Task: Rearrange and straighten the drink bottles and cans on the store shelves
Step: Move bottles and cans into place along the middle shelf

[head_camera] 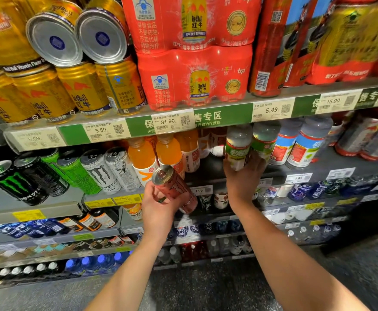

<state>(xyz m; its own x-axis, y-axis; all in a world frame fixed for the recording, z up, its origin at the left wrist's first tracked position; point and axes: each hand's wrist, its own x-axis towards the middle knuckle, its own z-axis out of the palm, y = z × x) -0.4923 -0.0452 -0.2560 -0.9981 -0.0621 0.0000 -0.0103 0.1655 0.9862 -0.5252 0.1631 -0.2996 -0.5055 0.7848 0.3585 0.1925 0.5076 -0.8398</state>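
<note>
My left hand point(159, 205) grips a pink Monster can point(175, 187), tilted with its top toward the shelf, in front of the orange drink bottles point(143, 156). My right hand point(244, 178) holds a clear bottle with a green-and-white label point(238, 149) on the middle shelf, next to a second bottle of the same kind point(264, 142). Black, green and white Monster cans point(100, 169) stand in a row to the left on the same shelf.
Gold Red Bull cans point(82, 90) and red multipacks point(194, 77) fill the top shelf, with two cans lying on their sides point(78, 34). Blue-labelled bottles point(304, 147) stand at the right. Lower shelves hold small bottles and cans. Grey floor lies below.
</note>
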